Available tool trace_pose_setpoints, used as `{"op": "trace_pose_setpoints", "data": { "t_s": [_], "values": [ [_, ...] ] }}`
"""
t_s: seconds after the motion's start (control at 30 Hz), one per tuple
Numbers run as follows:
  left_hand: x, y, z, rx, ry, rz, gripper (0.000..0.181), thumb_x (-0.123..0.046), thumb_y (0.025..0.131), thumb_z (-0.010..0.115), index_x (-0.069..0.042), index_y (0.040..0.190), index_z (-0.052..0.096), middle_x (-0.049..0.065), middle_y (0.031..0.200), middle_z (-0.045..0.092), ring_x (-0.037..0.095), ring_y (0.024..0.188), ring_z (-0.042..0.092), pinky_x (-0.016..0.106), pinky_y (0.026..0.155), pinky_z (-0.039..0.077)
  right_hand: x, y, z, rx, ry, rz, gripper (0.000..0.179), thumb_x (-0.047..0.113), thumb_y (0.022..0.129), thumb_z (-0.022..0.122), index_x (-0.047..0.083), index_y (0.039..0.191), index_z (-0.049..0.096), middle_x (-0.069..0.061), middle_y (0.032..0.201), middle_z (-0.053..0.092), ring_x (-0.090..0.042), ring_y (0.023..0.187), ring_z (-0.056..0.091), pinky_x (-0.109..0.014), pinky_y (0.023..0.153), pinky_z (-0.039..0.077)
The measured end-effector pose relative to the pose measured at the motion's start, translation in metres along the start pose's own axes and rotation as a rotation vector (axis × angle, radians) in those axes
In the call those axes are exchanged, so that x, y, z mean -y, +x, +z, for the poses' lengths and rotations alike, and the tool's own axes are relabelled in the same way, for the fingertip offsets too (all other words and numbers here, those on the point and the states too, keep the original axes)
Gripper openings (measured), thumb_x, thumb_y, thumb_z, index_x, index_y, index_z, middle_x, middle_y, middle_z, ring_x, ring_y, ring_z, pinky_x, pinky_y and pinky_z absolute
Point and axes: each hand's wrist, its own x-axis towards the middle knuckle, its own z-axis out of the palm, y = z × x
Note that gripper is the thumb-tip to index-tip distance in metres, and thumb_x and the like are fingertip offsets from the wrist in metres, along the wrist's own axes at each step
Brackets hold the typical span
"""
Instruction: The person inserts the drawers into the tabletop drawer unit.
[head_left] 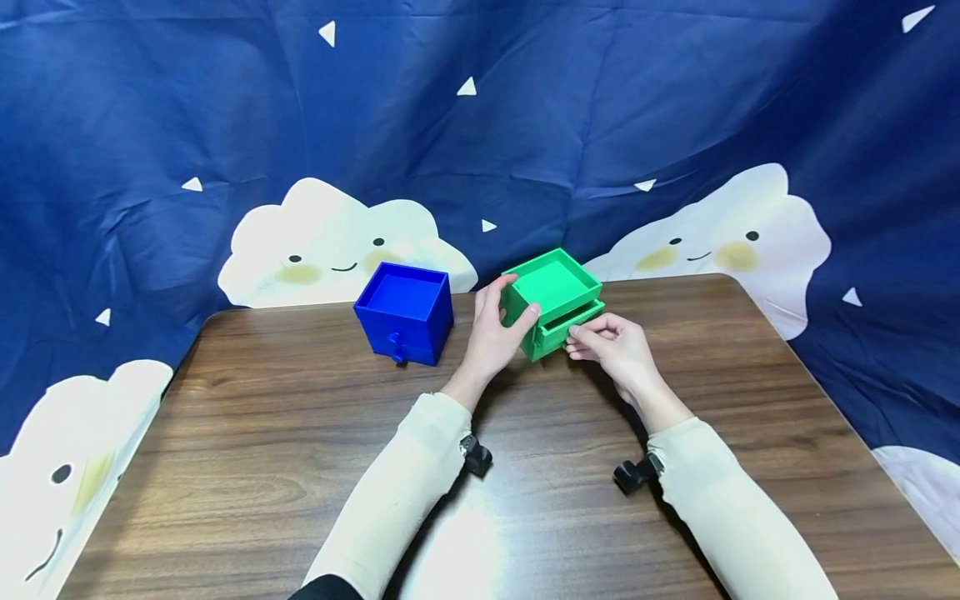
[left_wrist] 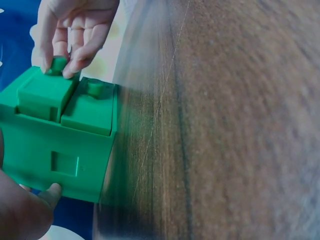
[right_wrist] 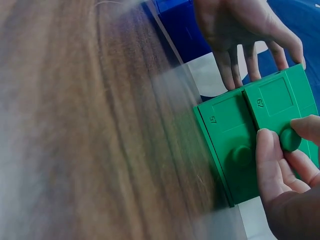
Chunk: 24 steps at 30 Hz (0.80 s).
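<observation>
A small green two-drawer box (head_left: 551, 279) stands on the table, a shallow tray forming its top. The upper drawer (right_wrist: 274, 97) is pulled partly out, while the lower drawer (right_wrist: 227, 122) sits flush. My right hand (head_left: 622, 350) pinches the upper drawer's round knob (right_wrist: 290, 140) between thumb and fingers. The lower knob (right_wrist: 242, 156) is untouched. Against the box's left side rest the straight fingers of my left hand (head_left: 491, 333), its thumb at the upper front corner. In the left wrist view, a fingertip presses near the far edge of the side panel (left_wrist: 35, 145).
To the left stands a blue box (head_left: 408, 321) with a tray top and a knob on its front. Both are near the back edge of the brown wooden table (head_left: 285, 450). A dark blue curtain (head_left: 525, 125) with cloud prints hangs behind.
</observation>
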Motion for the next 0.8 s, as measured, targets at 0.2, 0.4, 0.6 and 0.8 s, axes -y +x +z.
{"op": "trace_pose_setpoints", "data": {
  "t_s": [0.2,0.4,0.6,0.8],
  "values": [
    [-0.001,0.000,0.000,-0.004,0.003,0.001,0.062,-0.033,0.103,0.072,-0.021,0.158,0.048,0.015,0.161,0.038,0.032,0.150,0.045,0.053,0.126,0.043,0.001,0.006,0.006,-0.014,0.005,0.008,0.008,0.004,0.102,0.072,0.002,0.099,0.066,-0.003,0.080,0.079,-0.011,0.074,0.078,-0.028,0.074,0.067],
    [-0.001,-0.002,0.000,-0.001,0.003,-0.008,0.062,-0.034,0.103,0.072,-0.021,0.158,0.048,0.015,0.161,0.038,0.032,0.150,0.045,0.053,0.126,0.043,0.003,0.009,0.010,-0.034,-0.033,0.049,0.016,0.007,0.103,0.072,-0.006,0.110,0.065,0.000,0.081,0.079,-0.010,0.074,0.078,-0.027,0.075,0.067],
    [0.001,-0.002,-0.002,-0.003,0.008,-0.005,0.062,-0.034,0.103,0.072,-0.021,0.158,0.047,0.015,0.162,0.038,0.031,0.150,0.044,0.052,0.126,0.043,0.002,0.010,0.011,-0.030,-0.048,0.077,0.026,0.012,0.105,0.070,-0.010,0.117,0.066,-0.001,0.081,0.078,-0.010,0.073,0.077,-0.027,0.073,0.067],
    [-0.001,-0.002,-0.001,0.015,0.019,-0.021,0.063,-0.037,0.103,0.071,-0.023,0.160,0.047,0.013,0.165,0.037,0.030,0.150,0.044,0.052,0.122,0.046,0.003,-0.001,0.005,-0.013,-0.077,0.052,0.039,0.017,0.111,0.060,-0.016,0.131,0.062,0.000,0.085,0.079,-0.007,0.074,0.076,-0.025,0.073,0.066]
  ]
}}
